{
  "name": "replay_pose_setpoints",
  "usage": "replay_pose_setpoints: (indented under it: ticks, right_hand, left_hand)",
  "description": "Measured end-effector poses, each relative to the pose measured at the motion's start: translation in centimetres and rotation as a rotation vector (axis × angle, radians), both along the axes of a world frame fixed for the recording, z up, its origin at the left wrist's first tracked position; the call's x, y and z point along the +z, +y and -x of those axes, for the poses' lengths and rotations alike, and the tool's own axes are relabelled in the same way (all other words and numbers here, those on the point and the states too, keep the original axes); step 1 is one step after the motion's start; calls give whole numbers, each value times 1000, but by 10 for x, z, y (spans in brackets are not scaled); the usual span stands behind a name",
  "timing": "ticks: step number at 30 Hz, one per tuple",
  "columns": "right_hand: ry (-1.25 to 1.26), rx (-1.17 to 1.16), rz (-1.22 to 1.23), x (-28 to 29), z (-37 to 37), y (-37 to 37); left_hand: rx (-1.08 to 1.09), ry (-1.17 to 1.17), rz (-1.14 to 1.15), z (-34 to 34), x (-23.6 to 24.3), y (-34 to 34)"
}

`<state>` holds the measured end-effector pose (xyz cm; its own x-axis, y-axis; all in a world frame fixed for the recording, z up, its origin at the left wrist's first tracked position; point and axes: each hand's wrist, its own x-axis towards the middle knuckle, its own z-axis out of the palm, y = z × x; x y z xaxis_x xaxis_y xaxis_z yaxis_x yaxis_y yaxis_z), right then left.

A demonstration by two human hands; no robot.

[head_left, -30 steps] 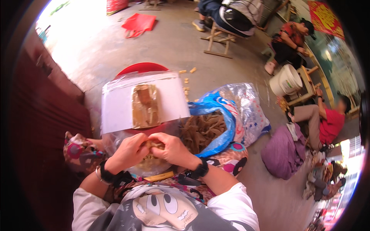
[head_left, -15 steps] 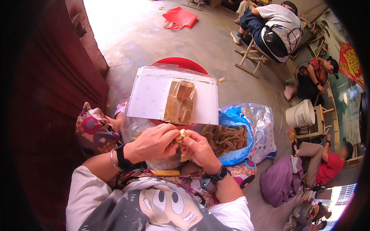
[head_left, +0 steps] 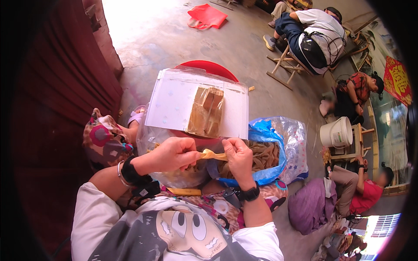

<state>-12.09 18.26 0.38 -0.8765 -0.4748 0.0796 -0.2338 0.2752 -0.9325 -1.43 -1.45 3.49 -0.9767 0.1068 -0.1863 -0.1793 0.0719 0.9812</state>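
Between my two hands a pale yellow, flexible strip [head_left: 212, 155] is stretched level, with a knot-like bulge near its left end. My left hand [head_left: 172, 153] pinches that end, thumb against curled fingers. The other end is in the grip of my right hand [head_left: 238, 157]. Just beyond my hands, a brown block under clear film [head_left: 203, 111] lies on a white board [head_left: 167, 102]. Below my left hand is a clear plastic bag [head_left: 185, 179] with yellowish pieces. Soft brown strips [head_left: 267, 153] fill a blue-edged plastic bag [head_left: 283, 158] beside my right hand.
A red round tub or stool [head_left: 211, 68] shows under the board. A yellow-handled object [head_left: 184, 191] lies on my lap. Right, several people sit near a white bucket [head_left: 336, 132] and a purple cloth bundle [head_left: 310, 204]. A red bag [head_left: 209, 16] lies on the floor ahead.
My hands have moved apart, the right one to the right. The yellow strip, bunched at my fingertips before, is now pulled out straight between them.
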Motion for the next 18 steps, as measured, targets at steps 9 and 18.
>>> replay_pose_setpoints:
  ticks: [9, 18]
  right_hand:
    - [196, 70, -6, 50, -18, 12]
    - [400, 103, 31, 60, -24, 11]
  left_hand:
    - [-137, 363, -120, -10, 19, -5]
    - [-113, 170, -266, 1, 16, -17]
